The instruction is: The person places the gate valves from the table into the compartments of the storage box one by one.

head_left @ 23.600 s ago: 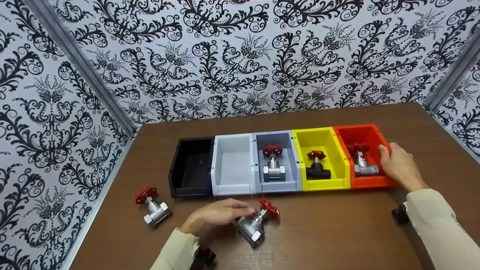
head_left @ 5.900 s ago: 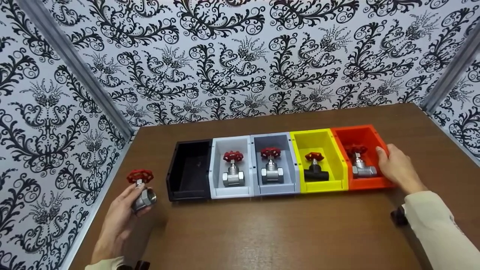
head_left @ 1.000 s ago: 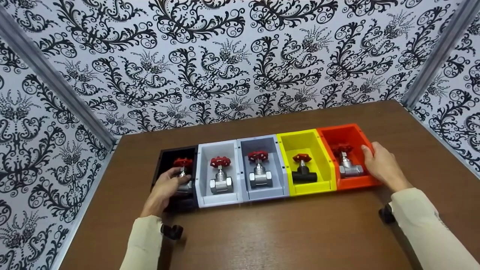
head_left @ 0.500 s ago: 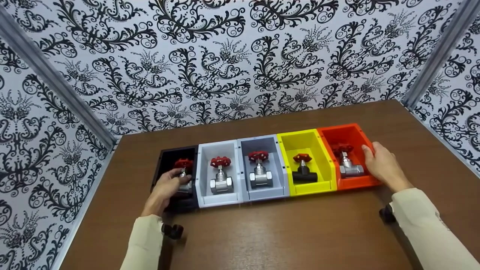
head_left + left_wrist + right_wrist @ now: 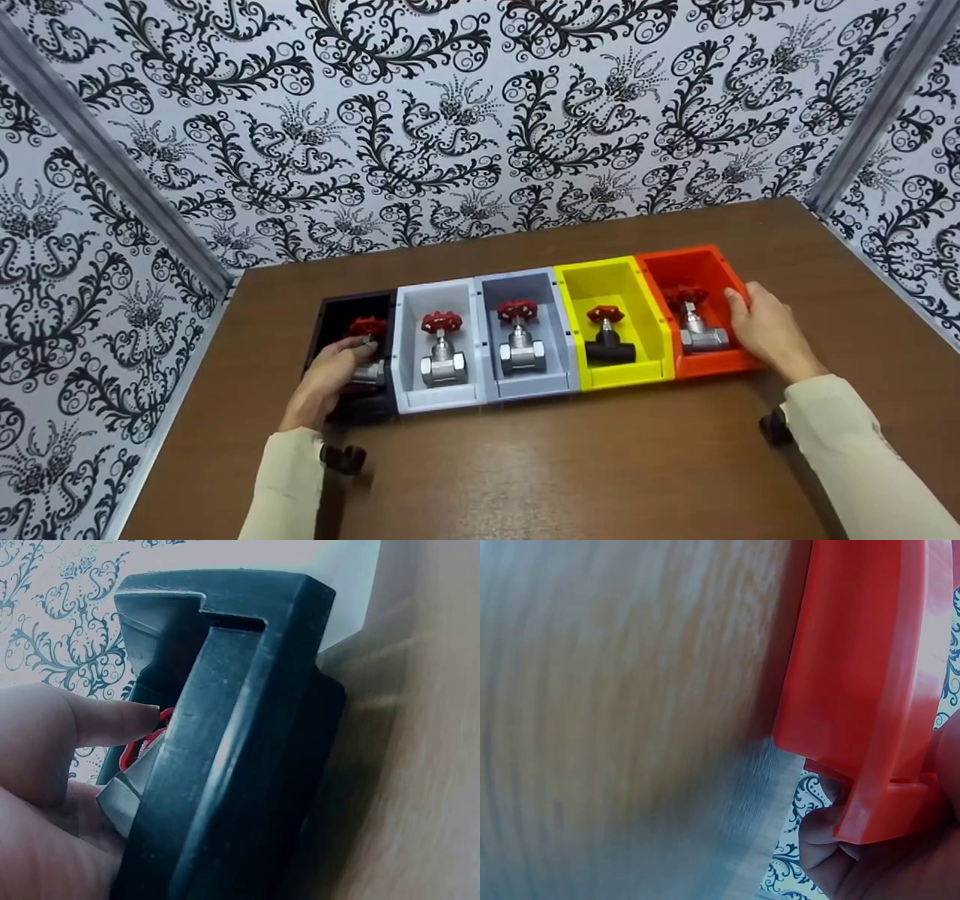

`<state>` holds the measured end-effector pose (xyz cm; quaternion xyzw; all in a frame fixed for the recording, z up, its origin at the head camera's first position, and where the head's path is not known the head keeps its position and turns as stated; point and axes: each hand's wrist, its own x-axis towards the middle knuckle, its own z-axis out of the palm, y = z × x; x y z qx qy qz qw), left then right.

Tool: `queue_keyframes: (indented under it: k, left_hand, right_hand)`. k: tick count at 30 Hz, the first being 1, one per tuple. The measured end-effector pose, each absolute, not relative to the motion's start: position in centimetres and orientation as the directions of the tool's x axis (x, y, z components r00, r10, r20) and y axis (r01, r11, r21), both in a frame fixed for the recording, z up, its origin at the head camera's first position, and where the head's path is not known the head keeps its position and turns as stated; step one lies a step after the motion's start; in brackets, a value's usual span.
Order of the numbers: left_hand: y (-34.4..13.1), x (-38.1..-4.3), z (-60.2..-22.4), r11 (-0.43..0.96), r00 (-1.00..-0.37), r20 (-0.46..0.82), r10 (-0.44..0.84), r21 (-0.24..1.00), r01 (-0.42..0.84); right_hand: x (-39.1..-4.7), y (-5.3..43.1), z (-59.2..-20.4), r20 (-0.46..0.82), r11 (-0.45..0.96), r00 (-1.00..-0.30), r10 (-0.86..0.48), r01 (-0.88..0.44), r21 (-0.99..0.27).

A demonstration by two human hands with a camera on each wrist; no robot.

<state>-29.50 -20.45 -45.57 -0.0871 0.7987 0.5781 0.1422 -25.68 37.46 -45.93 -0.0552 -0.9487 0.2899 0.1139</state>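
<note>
My left hand [image 5: 326, 379] reaches into the black bin [image 5: 321, 315] at the row's left end. Its thumb and fingers hold a red-handled metal gate valve [image 5: 367, 326], partly hidden by the hand. In the left wrist view the thumb meets the red handwheel [image 5: 142, 742], while the bin's front wall [image 5: 217, 750] covers much of the valve. At the other end, my right hand [image 5: 776, 330] grips the side wall of the orange-red bin [image 5: 739, 367], thumb over the rim and fingers outside. A metal valve [image 5: 701, 334] lies in that bin.
Between the end bins stand a white bin [image 5: 409, 397] and a grey bin [image 5: 525, 388], each with a metal valve, and a yellow bin [image 5: 622, 379] with a black-bodied valve [image 5: 609, 349]. Patterned walls [image 5: 480, 150] enclose the brown table [image 5: 525, 472].
Since the oldest frame, two metal valves have gone from the table into the white and black bins. My left hand carried the last one rightward; lately its thumb shifted slightly. My right hand kept its grip.
</note>
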Motion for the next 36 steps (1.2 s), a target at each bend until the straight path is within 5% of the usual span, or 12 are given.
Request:
queue_keyframes:
  k: [36]
  left_hand:
    - [-20.08,-28.73,-44.77,0.398,-0.970,-0.241,-0.003,0.890,-0.223]
  right_hand:
    - [-25.67,37.40,-45.95,0.193,0.831,-0.967,0.168,0.033,-0.555]
